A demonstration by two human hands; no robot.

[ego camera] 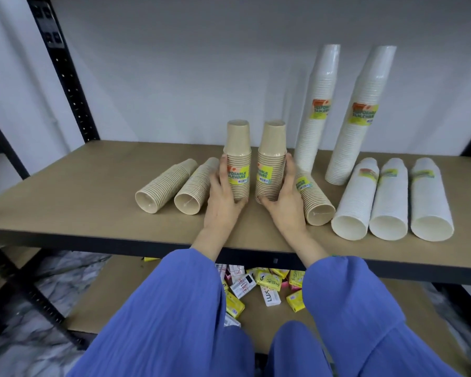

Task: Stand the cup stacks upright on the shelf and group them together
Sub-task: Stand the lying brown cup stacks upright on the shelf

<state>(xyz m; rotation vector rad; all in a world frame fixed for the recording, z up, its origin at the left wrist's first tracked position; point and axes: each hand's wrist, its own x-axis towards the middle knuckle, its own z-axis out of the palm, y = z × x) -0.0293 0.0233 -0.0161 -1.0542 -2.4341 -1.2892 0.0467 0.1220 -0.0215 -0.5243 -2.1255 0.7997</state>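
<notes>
While clamping two upright tan paper cup stacks [237, 161] [271, 161] at frame centre on the brown shelf [93, 191], the left hand [223, 197] and right hand [283, 198] are risking toppling them if pushed together unevenly.

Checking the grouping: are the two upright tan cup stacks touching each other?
Apart. The head view shows a strip of shelf and wall between the left upright tan stack and the right upright tan stack.
</notes>
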